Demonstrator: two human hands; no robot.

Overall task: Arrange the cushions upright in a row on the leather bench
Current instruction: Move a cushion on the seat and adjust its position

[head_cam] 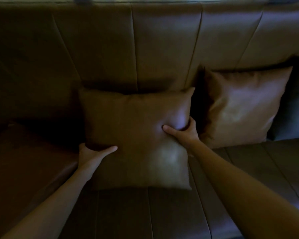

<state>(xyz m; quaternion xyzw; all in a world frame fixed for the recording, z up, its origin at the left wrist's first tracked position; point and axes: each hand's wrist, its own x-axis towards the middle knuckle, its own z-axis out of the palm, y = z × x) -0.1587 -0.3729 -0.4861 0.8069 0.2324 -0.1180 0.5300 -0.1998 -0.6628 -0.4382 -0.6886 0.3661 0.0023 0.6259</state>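
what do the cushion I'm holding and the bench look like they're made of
Held cushion: probably leather or faux leather, smooth brown with a soft sheen patch. Bench: likewise leather-look, with stitched panel seams and dull highlights. Dim light leaves real versus faux open.

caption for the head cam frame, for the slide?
Both hands, left and right, grip a brown cushion on the leather bench, beside a cushion already upright.

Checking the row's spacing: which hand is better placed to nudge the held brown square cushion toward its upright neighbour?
Left hand: it grips the brown square cushion on the edge away from the upright brown cushion.
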